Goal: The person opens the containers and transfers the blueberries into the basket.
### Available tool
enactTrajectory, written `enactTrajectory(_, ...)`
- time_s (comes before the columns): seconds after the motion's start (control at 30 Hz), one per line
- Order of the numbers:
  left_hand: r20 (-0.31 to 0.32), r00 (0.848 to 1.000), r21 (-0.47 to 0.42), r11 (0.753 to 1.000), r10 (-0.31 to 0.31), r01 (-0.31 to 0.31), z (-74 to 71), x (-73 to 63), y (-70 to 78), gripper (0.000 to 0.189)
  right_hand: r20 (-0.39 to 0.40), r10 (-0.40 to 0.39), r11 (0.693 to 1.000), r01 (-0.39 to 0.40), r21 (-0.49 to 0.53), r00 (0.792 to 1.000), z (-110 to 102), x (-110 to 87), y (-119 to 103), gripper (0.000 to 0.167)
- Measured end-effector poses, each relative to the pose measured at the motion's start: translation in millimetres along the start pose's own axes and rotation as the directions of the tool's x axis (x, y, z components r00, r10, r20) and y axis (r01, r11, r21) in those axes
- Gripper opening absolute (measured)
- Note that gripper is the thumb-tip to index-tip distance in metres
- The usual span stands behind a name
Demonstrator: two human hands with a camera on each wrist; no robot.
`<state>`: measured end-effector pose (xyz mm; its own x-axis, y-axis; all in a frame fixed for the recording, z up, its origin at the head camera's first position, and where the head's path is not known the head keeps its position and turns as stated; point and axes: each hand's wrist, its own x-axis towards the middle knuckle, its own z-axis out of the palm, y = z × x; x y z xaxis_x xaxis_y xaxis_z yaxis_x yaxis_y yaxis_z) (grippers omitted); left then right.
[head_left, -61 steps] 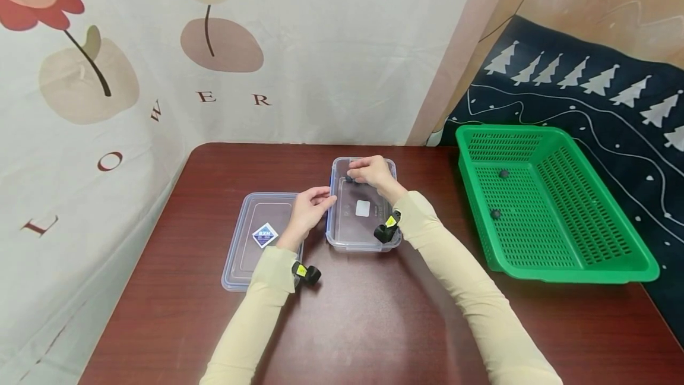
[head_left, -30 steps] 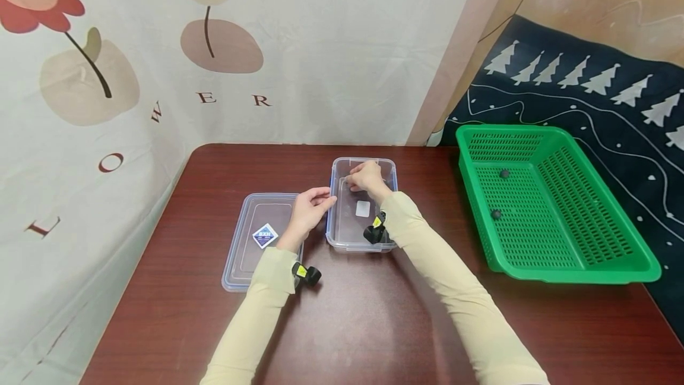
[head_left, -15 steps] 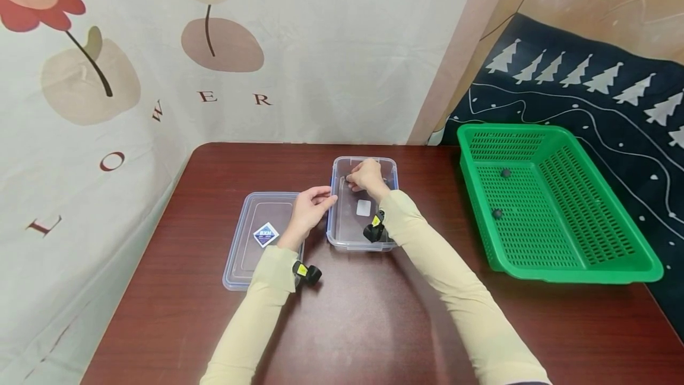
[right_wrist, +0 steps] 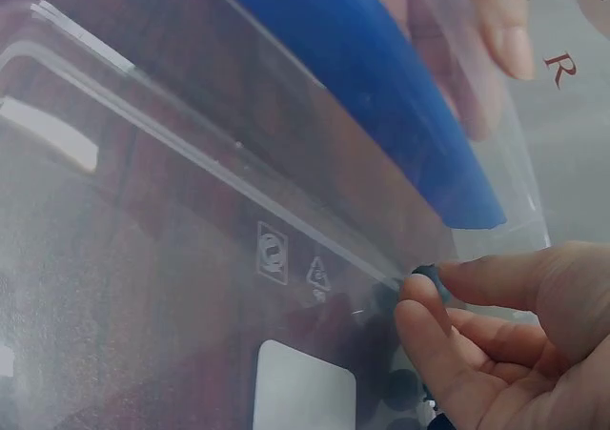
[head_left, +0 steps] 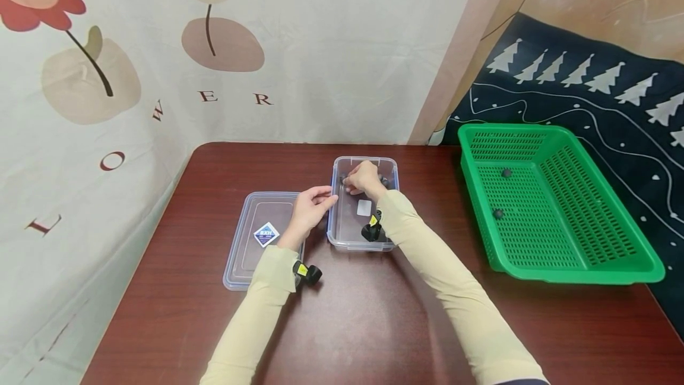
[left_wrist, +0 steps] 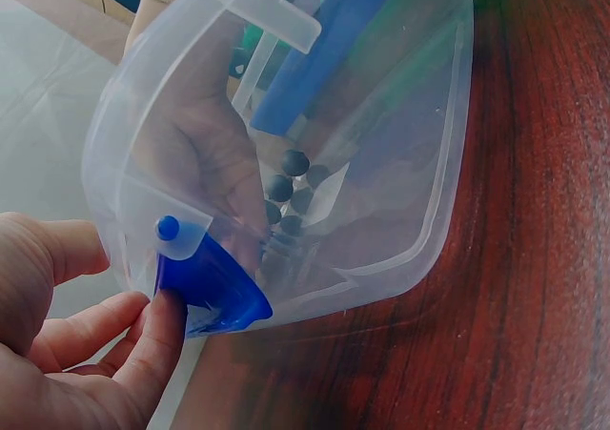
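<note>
A clear plastic box [head_left: 347, 232] with blue latches stands open near the table's back edge. My left hand [head_left: 309, 211] holds its left side, fingers on the blue latch [left_wrist: 214, 282] and thumb by the rim. Inside the far end of the box, my right hand [head_left: 363, 178] pinches a small dark ball [right_wrist: 426, 276] between thumb and fingers, low by the left wall. Several more dark balls [left_wrist: 294, 163] lie at that end, partly hidden by the right hand in the head view.
The box's clear lid [head_left: 237, 263], with a blue-and-white sticker [head_left: 265, 234], lies flat to the left, partly under my left forearm. A green slotted basket [head_left: 582, 276] sits at the right with two dark balls, one being this ball [head_left: 507, 173]. A curtain [head_left: 342, 64] hangs behind the table.
My right hand has gone lower into the box and slid slightly left along its far end, uncovering dark balls to its right. The left hand stays on the box side.
</note>
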<state>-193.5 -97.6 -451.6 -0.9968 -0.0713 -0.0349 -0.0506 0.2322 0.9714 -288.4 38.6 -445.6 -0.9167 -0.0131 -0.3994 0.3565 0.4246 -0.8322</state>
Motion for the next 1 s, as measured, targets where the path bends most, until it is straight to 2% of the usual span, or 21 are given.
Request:
enactTrajectory(0.23,-0.001,1.0,-0.005,1.0,0.006,-0.006,0.6,-0.6,1.5,0.032,-0.003,-0.019,1.0,0.019,-0.005,1.0,3.0,0.9,-0.3,0.018)
enactTrajectory(0.73,-0.001,1.0,-0.005,1.0,-0.016,0.016,-0.3,-0.7,1.3,0.032,0.025,-0.058,0.986,0.061,-0.155,0.998,3.9,-3.5,0.2,0.01)
enactTrajectory(0.87,0.002,1.0,0.001,1.0,-0.016,0.016,-0.3,-0.8,1.3,0.032,0.038,-0.069,0.987,0.074,-0.146,0.997,1.9,-4.7,0.0,0.011)
enactTrajectory(1.0,0.0,1.0,0.007,1.0,-0.011,0.011,-0.5,-0.9,1.6,0.032,0.049,-0.092,0.991,0.096,-0.092,0.995,-1.7,-6.2,-1.2,0.013)
